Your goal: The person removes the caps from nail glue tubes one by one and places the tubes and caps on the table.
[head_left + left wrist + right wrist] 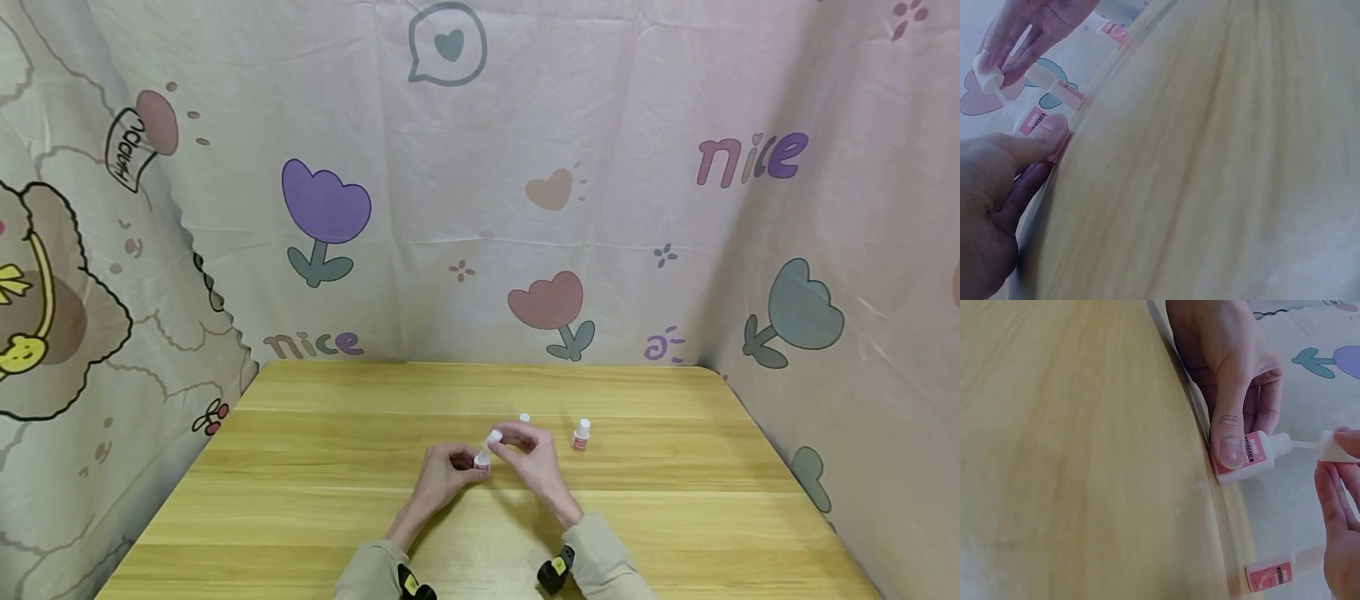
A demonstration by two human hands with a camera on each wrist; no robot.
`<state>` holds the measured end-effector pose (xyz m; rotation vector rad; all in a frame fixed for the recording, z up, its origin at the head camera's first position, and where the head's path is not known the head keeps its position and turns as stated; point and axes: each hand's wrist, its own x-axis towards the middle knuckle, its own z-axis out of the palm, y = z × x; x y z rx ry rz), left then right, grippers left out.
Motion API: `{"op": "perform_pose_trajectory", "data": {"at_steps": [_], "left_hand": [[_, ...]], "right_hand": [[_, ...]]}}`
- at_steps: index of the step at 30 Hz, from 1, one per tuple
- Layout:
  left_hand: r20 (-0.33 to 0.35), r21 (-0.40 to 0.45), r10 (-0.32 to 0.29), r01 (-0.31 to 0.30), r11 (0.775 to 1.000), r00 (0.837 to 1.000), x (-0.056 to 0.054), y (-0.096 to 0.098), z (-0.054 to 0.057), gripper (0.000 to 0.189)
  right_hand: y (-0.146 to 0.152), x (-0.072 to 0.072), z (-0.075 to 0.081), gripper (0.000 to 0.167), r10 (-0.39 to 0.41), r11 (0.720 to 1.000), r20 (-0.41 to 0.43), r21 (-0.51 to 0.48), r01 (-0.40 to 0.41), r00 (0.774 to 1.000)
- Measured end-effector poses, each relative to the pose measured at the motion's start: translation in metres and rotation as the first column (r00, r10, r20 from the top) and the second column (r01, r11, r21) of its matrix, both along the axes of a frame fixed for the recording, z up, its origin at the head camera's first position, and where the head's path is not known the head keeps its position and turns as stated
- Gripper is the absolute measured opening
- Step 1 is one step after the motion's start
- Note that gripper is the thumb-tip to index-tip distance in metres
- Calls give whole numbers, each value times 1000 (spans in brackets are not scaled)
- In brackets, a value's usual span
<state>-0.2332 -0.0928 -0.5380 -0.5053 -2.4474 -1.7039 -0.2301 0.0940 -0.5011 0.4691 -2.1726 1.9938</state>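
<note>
My left hand (441,478) grips a small white bottle (482,462) with a pink label, its thumb across the label, low at the table's surface. The bottle stands upright, its threaded neck (1281,444) bare. Just above, my right hand (537,458) pinches a white cap (494,437) between thumb and fingers. From the cap a thin white stem (1305,444) reaches down to the neck; whether its tip is inside, I cannot tell. The cap is tilted and apart from the bottle.
A capped bottle (581,435) with the same pink label stands right of my right hand. Another bottle (524,417) is mostly hidden behind that hand; the left wrist view shows its pink label. The wooden table (300,467) ends at a printed cloth (450,292).
</note>
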Motion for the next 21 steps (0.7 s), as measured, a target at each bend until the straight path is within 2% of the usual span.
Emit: {"op": "perform_pose_trajectory", "data": {"at_steps": [17, 21], "left_hand": [[34, 31, 7, -8, 999, 999, 2, 0, 1, 16], [34, 16, 10, -10, 1000, 999, 1, 1, 1, 15]], "right_hand": [[4, -3, -5, 34, -13, 996, 34, -93, 17, 999], [5, -3, -5, 35, -7, 994, 35, -113, 11, 999]]}}
